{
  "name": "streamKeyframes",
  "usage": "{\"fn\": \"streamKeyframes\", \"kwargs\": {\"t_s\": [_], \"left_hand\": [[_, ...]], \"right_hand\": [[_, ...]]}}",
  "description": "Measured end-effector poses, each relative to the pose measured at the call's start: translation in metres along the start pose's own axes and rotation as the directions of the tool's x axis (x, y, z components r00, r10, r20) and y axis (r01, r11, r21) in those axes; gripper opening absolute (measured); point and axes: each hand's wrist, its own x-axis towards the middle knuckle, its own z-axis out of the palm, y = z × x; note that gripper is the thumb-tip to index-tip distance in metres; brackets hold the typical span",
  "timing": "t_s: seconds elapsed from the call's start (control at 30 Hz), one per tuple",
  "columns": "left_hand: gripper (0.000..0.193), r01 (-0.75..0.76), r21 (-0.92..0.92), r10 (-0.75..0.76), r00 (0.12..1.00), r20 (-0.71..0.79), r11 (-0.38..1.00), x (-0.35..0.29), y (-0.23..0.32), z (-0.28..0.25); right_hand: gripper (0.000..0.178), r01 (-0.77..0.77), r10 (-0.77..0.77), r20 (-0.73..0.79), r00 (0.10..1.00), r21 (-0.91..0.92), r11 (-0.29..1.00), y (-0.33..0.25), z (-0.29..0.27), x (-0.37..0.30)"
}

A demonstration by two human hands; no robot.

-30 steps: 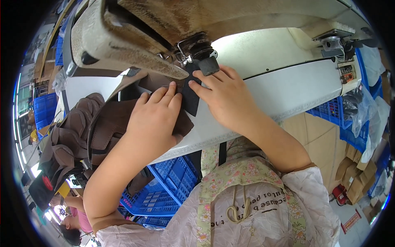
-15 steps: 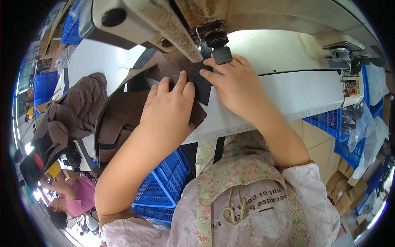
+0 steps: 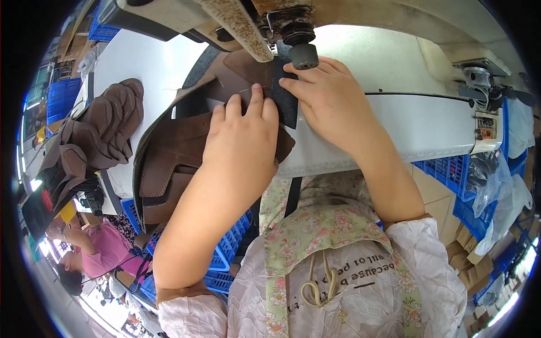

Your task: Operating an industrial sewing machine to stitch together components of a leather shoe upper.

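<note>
My left hand (image 3: 242, 132) lies with its fingers spread on a brown leather piece (image 3: 234, 76), pressing it to the white sewing machine bed. A dark strip (image 3: 286, 101) runs along the leather's right edge. My right hand (image 3: 332, 107) rests its fingertips on this strip, just below the machine's presser foot (image 3: 274, 49); these fingers are apart too. The needle point cannot be made out. Stitched brown leather parts (image 3: 172, 163), joined to the piece or lying against it, hang over the table edge under my left forearm.
Overlapping brown leather pieces (image 3: 104, 121) are heaped at the left. The machine's arm (image 3: 383, 22) spans the top. Blue crates (image 3: 445, 172) stand below the table at the right, and another blue crate (image 3: 228, 248) is under my left arm. A person in pink (image 3: 110, 248) sits at the far left.
The view has shifted, so the machine appears higher. Both hands remain on the leather and strip, sitting slightly farther right relative to the presser foot.
</note>
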Motion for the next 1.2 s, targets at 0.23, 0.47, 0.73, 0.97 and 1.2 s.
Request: {"fn": "streamKeyframes", "kwargs": {"t_s": [0.23,0.47,0.73,0.97,1.2], "left_hand": [[0.081,0.003,-0.006,-0.003,1.000,-0.030,1.000,0.001,0.004,0.003],[0.077,0.030,0.043,-0.024,0.992,-0.127,0.999,0.001,0.008,0.014],[0.057,0.003,0.036,0.003,0.987,-0.163,0.999,0.001,0.009,0.018],[0.062,0.039,0.044,-0.035,0.996,-0.081,0.998,0.003,0.015,0.011],[0.073,0.086,0.017,-0.083,0.989,-0.120,0.996,0.005,0.021,0.013]], "right_hand": [[0.020,-0.007,0.007,-0.001,1.000,0.004,1.000,0.001,-0.001,0.000],[0.019,0.012,-0.012,-0.002,1.000,-0.008,1.000,0.003,-0.002,0.002],[0.022,0.005,-0.006,0.012,1.000,0.017,1.000,0.004,-0.003,0.000],[0.021,-0.004,0.003,0.013,1.000,0.042,0.999,0.004,-0.001,0.001],[0.020,-0.015,0.014,0.014,1.000,0.052,0.999,0.004,-0.004,0.003]]}}
